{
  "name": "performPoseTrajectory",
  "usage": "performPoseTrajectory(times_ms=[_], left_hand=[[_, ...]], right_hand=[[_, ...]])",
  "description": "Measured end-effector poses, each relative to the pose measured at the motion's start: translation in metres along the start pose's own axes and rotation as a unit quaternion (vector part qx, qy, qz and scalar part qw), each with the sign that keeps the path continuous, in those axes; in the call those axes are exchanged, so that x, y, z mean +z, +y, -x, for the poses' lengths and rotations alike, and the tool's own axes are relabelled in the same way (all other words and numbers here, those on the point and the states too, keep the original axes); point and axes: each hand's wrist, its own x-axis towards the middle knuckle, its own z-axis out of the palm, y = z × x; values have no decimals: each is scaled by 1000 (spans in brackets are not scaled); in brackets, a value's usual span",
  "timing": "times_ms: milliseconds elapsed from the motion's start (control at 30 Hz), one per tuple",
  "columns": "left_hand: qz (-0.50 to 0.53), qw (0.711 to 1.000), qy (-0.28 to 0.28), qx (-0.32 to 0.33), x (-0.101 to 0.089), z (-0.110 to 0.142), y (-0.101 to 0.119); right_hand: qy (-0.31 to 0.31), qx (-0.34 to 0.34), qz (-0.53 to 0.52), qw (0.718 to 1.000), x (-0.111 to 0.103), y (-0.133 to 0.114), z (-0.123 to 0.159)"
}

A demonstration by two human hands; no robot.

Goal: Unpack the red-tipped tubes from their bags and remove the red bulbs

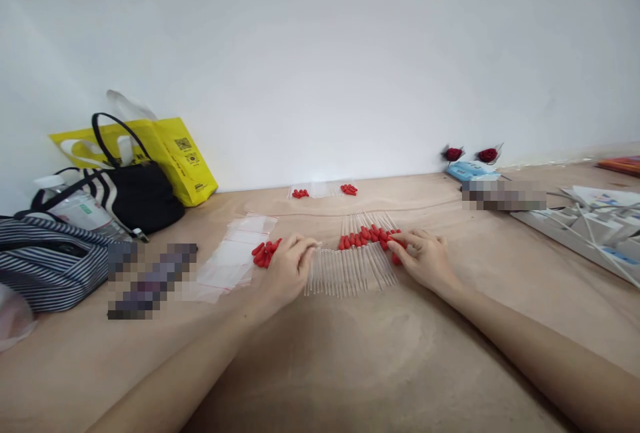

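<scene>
A row of thin clear dropper tubes (345, 271) lies side by side on the wooden table. Red rubber bulbs (364, 235) line their far ends, and more clear tubes (350, 223) fan out behind the bulbs. At the row's left end, my left hand (286, 265) is closed, its thumb and fingertips pinching the tip of a clear tube. My right hand (424, 258) has its fingers closed on a red bulb at the right end; the fingers partly hide it. Just beyond my left hand is a small pile of red bulbs (263, 254), resting by flat clear zip bags (233, 249).
Two bundles with red bulbs (349, 189) lie in clear bags near the wall. At left stand a striped pouch (55, 263), a black bag (145, 196) and a yellow bag (193, 159). At right are a blue packet (473, 171) and a white power strip (575, 236) with cables.
</scene>
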Motion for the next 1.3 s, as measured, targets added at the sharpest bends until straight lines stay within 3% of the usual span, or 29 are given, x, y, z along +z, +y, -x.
performPoseTrajectory(times_ms=[167,333,633,867,967,1100,1200,1300], left_hand=[[138,971,-116,-155,-2,-34,-1],[91,934,-227,-259,10,-52,7],[25,928,-266,-260,29,-52,8],[12,928,-274,-251,25,-49,6],[-3,953,-216,-213,17,-38,2],[-25,995,-40,-89,11,-7,-7],[-28,998,46,-12,13,14,-15],[-24,996,79,14,18,24,-21]], right_hand=[[-100,123,9,987,-18,12,-9],[-130,188,3,974,-23,15,-10],[-147,171,35,974,-17,21,-10],[-120,155,51,979,-15,25,-14],[-106,149,44,982,-12,24,-22],[-104,119,94,983,-5,23,-30],[-107,104,139,979,0,21,-31],[-113,108,151,976,3,18,-31]])
